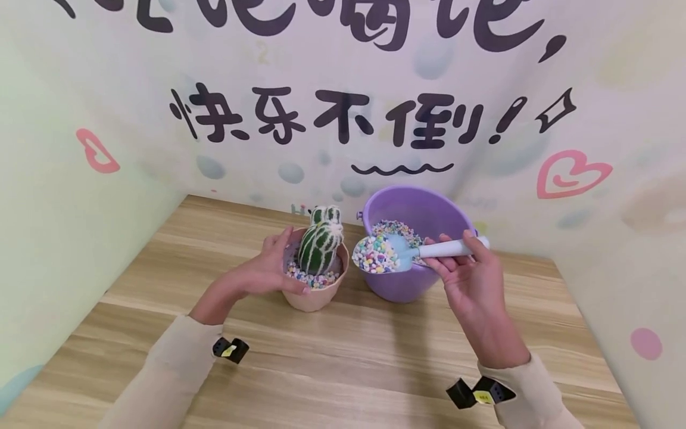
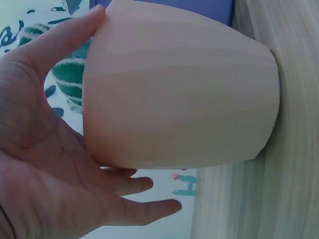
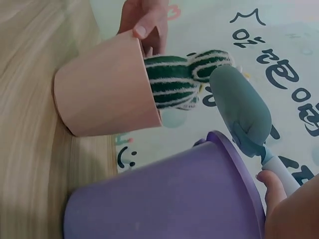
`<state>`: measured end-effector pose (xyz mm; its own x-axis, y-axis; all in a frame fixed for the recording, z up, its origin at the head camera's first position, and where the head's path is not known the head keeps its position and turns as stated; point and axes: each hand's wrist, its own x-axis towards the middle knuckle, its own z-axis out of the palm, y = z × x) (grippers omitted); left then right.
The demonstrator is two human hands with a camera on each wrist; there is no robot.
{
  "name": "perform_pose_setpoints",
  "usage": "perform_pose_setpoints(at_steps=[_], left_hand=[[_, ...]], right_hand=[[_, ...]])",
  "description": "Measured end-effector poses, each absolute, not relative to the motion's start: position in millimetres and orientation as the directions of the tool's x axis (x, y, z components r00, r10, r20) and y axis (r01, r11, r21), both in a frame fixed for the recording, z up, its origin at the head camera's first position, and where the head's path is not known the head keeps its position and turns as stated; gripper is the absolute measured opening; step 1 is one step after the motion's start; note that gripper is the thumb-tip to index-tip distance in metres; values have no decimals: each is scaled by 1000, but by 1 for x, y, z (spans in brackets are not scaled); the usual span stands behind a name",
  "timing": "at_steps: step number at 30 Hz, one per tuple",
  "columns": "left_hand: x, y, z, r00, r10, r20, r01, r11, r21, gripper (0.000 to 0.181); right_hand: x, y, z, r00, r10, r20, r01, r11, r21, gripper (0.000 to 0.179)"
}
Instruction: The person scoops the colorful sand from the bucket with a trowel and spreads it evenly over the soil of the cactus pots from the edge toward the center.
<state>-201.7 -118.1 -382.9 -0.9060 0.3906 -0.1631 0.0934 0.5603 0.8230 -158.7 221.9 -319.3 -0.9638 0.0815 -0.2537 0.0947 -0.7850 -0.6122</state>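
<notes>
In the head view, my right hand [image 1: 477, 280] grips the white handle of a small blue shovel [image 1: 409, 250], its scoop heaped with multicoloured pebbles [image 1: 375, 255]. The shovel is held over the near rim of a purple bucket [image 1: 399, 286], which has more pebbles inside. My left hand [image 1: 273, 268] holds a pink flower pot [image 1: 311, 301] at its left side, thumb across the near rim. A green cactus [image 1: 320, 247] with white fuzzy ribs stands in the pot among pebbles. From the right wrist, the shovel's underside [image 3: 241, 109] shows above the bucket's rim.
Pot and bucket stand side by side on a wood-grain table [image 1: 332, 369], near its back edge. Behind it hangs a pale backdrop [image 1: 278, 155] with black writing, and pale walls flank both sides. Both sleeves carry small black devices [image 1: 482, 393].
</notes>
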Motion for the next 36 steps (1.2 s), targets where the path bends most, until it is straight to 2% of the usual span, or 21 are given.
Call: perform_pose_setpoints(at_steps=[7,11,18,25,31,36], left_hand=[[-193,-101,-383,-945,319,-70,167,658,735,134],[-192,-99,-386,-954,296,-59,177,706,686,137],[-202,-111,-385,-902,416,-111,193,621,760,138],[-205,-119,-383,-863,480,-156,186,589,786,138],[-205,-125,-382,-831,542,-123,239,549,801,135],[-205,-128,-381,-829,551,-96,260,531,806,134]], right_hand=[[-146,214,-324,-961,102,-258,80,-790,-608,53],[-139,210,-326,-962,114,-246,60,-797,-601,51],[-129,201,-330,-969,163,-187,-4,-763,-646,40],[-125,192,-335,-961,202,-187,-30,-751,-659,31],[-122,185,-338,-953,248,-171,-76,-746,-661,25],[-121,180,-340,-948,292,-131,-125,-715,-688,21]])
